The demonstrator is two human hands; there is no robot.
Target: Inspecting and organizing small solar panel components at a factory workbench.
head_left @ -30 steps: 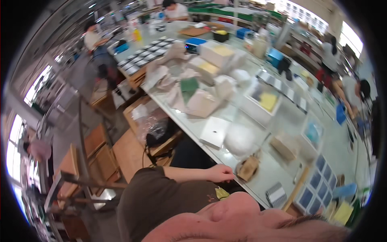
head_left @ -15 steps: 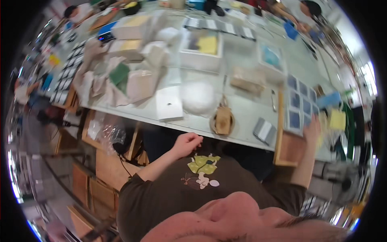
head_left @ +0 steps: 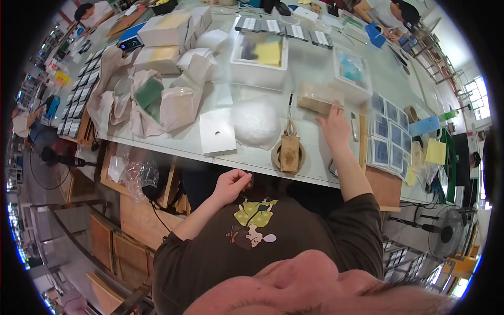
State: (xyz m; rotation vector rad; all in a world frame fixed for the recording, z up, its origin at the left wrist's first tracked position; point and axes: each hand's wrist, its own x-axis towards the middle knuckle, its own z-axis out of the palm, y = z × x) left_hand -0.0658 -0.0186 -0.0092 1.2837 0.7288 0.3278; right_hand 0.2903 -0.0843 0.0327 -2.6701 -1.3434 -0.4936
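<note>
On the long pale table (head_left: pixel 315 73), the right hand (head_left: pixel 336 126) lies with fingers spread and released, touching a flat tan box (head_left: pixel 317 102); near the table's front edge, the left hand (head_left: pixel 231 185) is clenched close to the chest, what it grips hidden

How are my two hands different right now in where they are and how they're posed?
The left hand is curled into a loose fist below the table edge, near the chest; the right hand lies open, fingers spread, on the tabletop. The left touches nothing on the table; the right reaches a tan block. Both are bare.
</note>
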